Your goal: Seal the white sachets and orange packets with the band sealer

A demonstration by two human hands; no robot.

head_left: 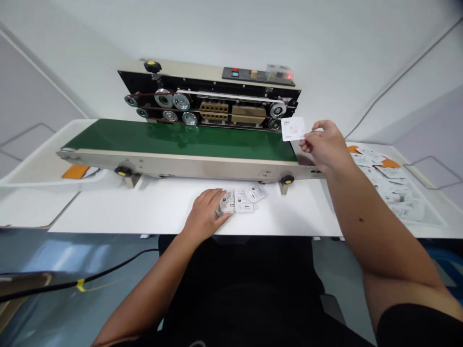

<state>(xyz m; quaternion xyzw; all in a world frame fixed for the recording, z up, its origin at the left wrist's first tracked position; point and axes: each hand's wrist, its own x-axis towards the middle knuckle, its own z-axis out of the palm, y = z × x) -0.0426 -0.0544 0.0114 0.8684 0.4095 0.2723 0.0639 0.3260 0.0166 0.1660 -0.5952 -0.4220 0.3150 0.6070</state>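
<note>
**One pinched up, small pile down**

Head cam: R hand [327,147] up by far R end of band sealer [210,94], grip clenched on one white sachet [292,129], pinched btw thumb & fingers. Sachet held in air just past end of green belt [177,140], not touching rollers [181,101].

L hand [204,217] down on white table [108,207], grip released, palm down, fingers together, tips touching small loose pile of printed sachets [240,200]. Pile sits just in front of sealer, btw the 2 black knobs [287,180] on its front rail.

Sealer: pulleys & tan blocks exposed on front, control panel [249,74] on top w/ red & green btns, clear box [278,72] beside it, red light on.

Far R: lots more sachets [388,185] spread flat on white surface, orange slips [389,164] among them. Far L: white tray [36,171] w/ orange slip [75,171]. Below table, black cable [83,277] on floor, yellow tag on it.
</note>
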